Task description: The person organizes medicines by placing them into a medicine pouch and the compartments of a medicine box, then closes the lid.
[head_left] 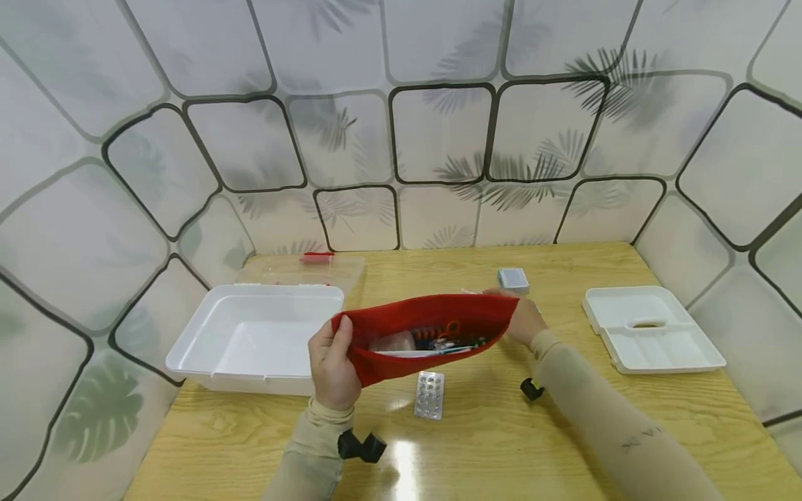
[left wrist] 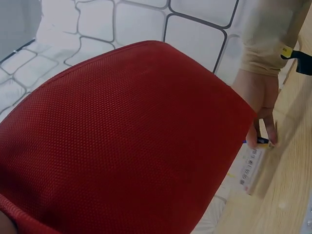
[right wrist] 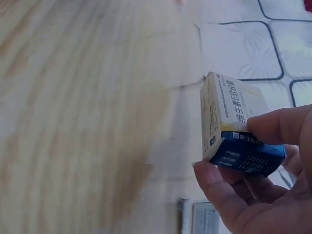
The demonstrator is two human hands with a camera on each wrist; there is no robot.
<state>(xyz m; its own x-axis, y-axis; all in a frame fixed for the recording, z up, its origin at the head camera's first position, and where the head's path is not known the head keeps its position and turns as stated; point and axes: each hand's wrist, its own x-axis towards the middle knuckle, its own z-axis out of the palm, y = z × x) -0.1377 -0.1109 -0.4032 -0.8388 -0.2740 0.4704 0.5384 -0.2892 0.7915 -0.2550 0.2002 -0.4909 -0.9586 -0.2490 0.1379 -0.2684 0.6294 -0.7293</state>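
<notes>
My left hand (head_left: 335,362) grips the left end of a red fabric pouch (head_left: 432,309), thumb over its rim. The pouch's mouth gapes upward above the table. Inside lie an orange-handled item (head_left: 452,327), a pale translucent item (head_left: 395,342) and several small things too jumbled to name. My right hand (head_left: 526,321) is beyond the pouch's right end, partly hidden by it. In the right wrist view this hand pinches a small white, yellow and blue medicine box (right wrist: 239,109) between thumb and fingers. A silver blister pack (head_left: 429,395) lies on the table in front of the pouch.
On the left stands a white plastic bin (head_left: 250,348), with a clear lid (head_left: 282,270) behind it. A white tray with a handle (head_left: 651,327) sits at the right. Another small box (head_left: 514,280) lies at the back. Patterned fabric walls (head_left: 438,139) enclose the table (head_left: 489,445).
</notes>
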